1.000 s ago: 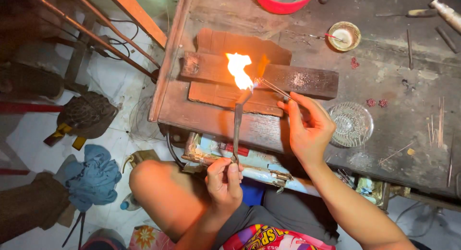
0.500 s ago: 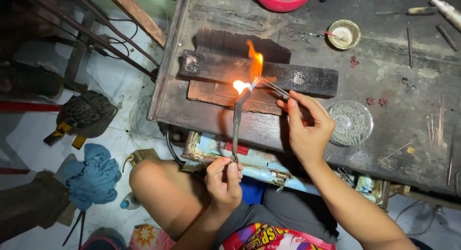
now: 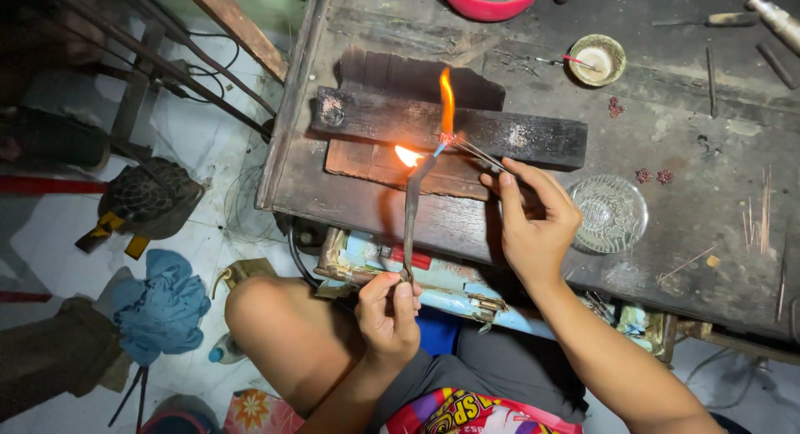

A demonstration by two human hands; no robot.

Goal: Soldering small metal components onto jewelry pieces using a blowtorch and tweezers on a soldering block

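1. centrally, the small glowing workpiece (image 3: 447, 139) sits at the middle of the frame on the charred dark wooden block (image 3: 533, 138), up and left of the right hand (image 3: 533, 221).
2. the right hand is pinched shut on thin metal tweezers (image 3: 479, 153), whose long axis slants up-left to the piece.
3. the left hand (image 3: 390, 313), lower centre, is closed around the slim dark metal torch pipe (image 3: 410, 213), which stands nearly upright, its flame (image 3: 447, 101) at the piece.
4. the right hand is nearer.

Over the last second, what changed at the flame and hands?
The orange flame shrank from a wide flare into a thin upright tongue on the charred wooden block. The left hand still holds the bent metal torch pipe, the right hand the thin metal tweezers; neither moved.
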